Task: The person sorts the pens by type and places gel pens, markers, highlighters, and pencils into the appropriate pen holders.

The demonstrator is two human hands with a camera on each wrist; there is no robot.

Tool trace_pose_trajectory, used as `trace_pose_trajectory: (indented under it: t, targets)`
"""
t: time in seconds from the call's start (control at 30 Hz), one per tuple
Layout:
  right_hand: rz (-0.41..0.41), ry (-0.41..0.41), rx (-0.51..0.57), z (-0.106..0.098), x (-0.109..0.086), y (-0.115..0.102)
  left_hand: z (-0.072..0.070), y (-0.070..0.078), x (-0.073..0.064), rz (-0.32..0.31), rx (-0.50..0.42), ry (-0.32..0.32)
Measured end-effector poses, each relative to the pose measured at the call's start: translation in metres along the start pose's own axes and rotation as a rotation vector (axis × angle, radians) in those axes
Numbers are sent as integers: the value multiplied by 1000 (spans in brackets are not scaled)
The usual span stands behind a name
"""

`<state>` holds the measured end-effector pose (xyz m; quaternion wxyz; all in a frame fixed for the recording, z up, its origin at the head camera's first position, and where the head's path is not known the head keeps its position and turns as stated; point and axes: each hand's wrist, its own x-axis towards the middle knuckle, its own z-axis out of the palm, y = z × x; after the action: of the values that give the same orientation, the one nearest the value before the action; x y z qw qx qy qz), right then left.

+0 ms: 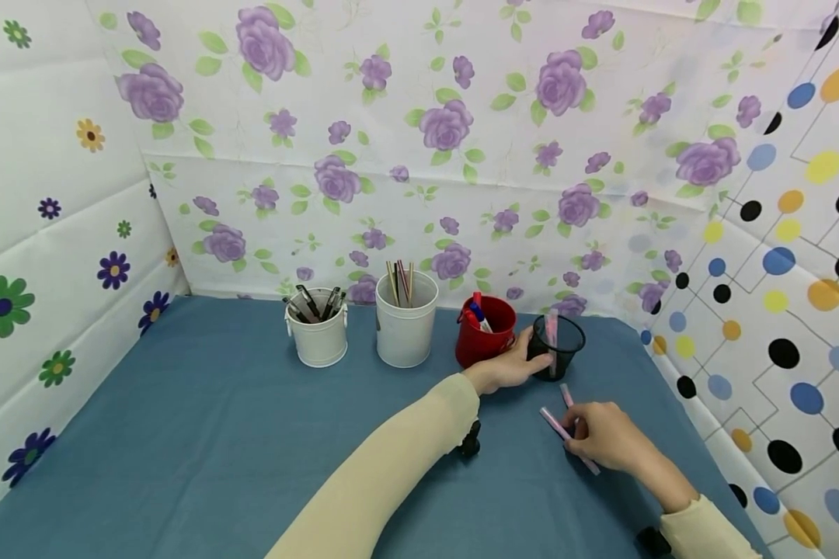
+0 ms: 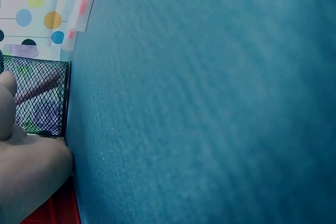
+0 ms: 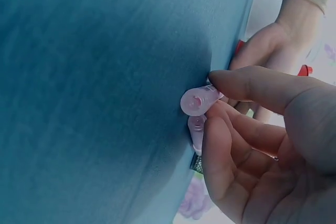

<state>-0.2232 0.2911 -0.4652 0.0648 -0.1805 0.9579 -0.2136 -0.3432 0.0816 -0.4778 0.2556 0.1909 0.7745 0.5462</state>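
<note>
My left hand holds the black mesh pen cup by its left side, thumb across the front. A translucent pink pen stands in that cup. In front of it, my right hand pinches another pink pen between thumb and fingers; this pen lies at or just above the cloth, which I cannot tell apart. A further pink pen lies right behind it, partly hidden by the right hand. In the right wrist view the ends of the pinched pen and the other pen show close together.
A red bucket with markers stands against the left hand. Farther left are a tall white bucket with thin sticks or pencils and a shorter white bucket with dark pens. Blue cloth covers the table; patterned sheets surround it.
</note>
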Motion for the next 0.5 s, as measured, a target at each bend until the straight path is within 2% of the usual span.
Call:
trace_pose_trajectory:
  t: [0.27,0.5]
  targets:
    - [-25,-16,-8,1,-2,-4,0,0,-3,9,6,7]
    - [-63,-91,134,-13,-6,0,0,-1,0,16,-3,-4]
